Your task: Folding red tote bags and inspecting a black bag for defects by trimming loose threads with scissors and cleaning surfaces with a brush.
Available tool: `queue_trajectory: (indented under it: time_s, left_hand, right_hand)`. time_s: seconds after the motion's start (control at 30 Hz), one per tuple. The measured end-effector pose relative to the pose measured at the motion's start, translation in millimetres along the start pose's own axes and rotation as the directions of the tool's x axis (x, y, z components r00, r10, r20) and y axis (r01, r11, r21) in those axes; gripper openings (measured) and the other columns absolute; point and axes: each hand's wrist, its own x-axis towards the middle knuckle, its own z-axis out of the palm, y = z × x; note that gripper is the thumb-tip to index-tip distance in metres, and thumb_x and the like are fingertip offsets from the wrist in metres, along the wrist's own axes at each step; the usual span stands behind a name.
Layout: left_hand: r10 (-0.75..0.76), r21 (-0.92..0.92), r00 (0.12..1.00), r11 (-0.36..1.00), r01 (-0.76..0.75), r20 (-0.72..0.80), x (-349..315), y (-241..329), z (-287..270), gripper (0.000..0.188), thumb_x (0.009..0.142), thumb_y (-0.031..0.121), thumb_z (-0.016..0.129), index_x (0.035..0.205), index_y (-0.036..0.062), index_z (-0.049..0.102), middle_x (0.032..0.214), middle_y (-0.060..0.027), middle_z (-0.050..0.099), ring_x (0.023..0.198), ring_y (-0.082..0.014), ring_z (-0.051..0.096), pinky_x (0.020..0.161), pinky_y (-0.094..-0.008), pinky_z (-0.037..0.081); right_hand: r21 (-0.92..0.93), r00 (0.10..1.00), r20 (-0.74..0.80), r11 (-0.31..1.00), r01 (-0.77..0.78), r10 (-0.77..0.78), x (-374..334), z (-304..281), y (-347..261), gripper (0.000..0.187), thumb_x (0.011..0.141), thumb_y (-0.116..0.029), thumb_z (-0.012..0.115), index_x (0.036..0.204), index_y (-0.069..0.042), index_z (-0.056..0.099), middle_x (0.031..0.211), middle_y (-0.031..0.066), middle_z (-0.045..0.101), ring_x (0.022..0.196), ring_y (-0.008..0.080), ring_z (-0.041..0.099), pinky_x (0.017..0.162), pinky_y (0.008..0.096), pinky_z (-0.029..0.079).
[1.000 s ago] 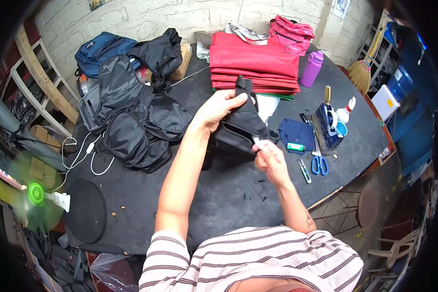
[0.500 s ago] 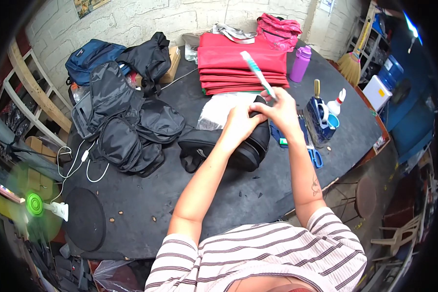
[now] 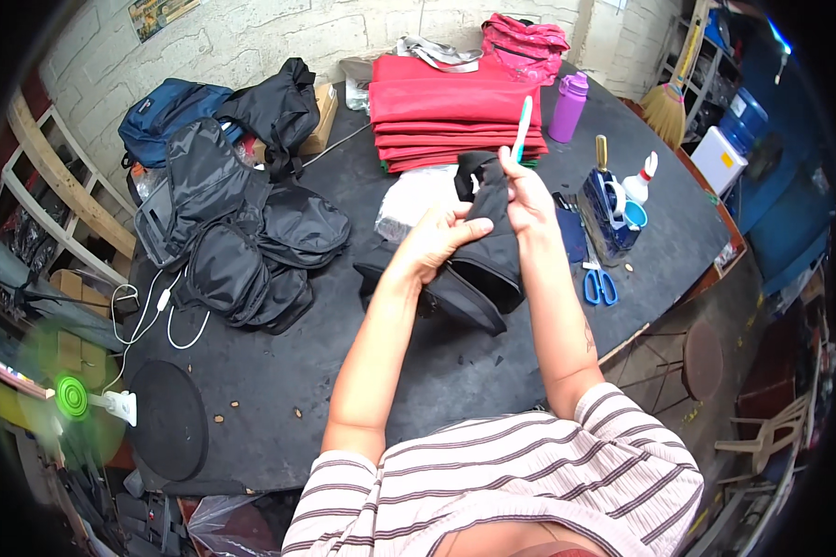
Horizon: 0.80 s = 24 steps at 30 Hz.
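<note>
A small black bag (image 3: pixel 481 269) hangs between my hands above the dark table, its zippered side gaping toward me. My left hand (image 3: pixel 439 243) is closed on the bag's left side, thumb on top of the fabric. Farther right, my right hand (image 3: pixel 528 197) is closed on the bag's raised edge. A slim white and teal stick-like tool (image 3: pixel 524 128) rises from between that hand's fingers, and its exact kind does not show. Behind the bag lies a clear plastic packet (image 3: pixel 409 201), partly hidden by it.
Black bags (image 3: pixel 223 218) cover the table's left side. Folded red fabric (image 3: pixel 455 107) is stacked at the back, beside a purple bottle (image 3: pixel 568 109). Blue-handled scissors (image 3: pixel 600 287) and a tool holder (image 3: pixel 604 215) stay to the right. A fan (image 3: pixel 72 396) spins at the near left.
The bag has been lifted and tilted, its zippered side opening wider. My right hand has turned, so the slim tool points more upright. My left hand has shifted slightly lower on the bag.
</note>
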Motion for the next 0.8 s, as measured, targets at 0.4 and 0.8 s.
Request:
queue_trajectory:
  time_s: [0.4,0.8]
  left_hand:
    - [0.137,-0.093,0.905,0.977,-0.190,-0.404,10,40,-30,0.020,0.084,0.007,0.066,0.102,-0.0030,0.065,0.089,-0.0064,0.068,0.076,-0.0130,0.064,0.074,-0.0257,0.051]
    - [0.093,-0.220,0.946,0.961,-0.166,-0.310,12,15,-16,0.028,0.091,0.022,0.064,0.105,-0.0016,0.058,0.097,-0.0115,0.067,0.090,-0.0200,0.065,0.085,-0.0320,0.050]
  right_hand:
    - [-0.710,0.905,0.353,0.563,0.424,-0.236,-116,-4,-63,0.015,0.089,-0.008,0.055,0.101,0.001,0.059,0.074,-0.0006,0.053,0.058,0.0047,0.047,0.051,0.0194,0.037]
    - [-0.666,0.938,0.163,0.667,0.334,-0.307,-128,-40,33,0.009,0.094,-0.010,0.057,0.094,-0.001,0.060,0.078,-0.0046,0.052,0.066,0.0020,0.042,0.057,0.0168,0.032]
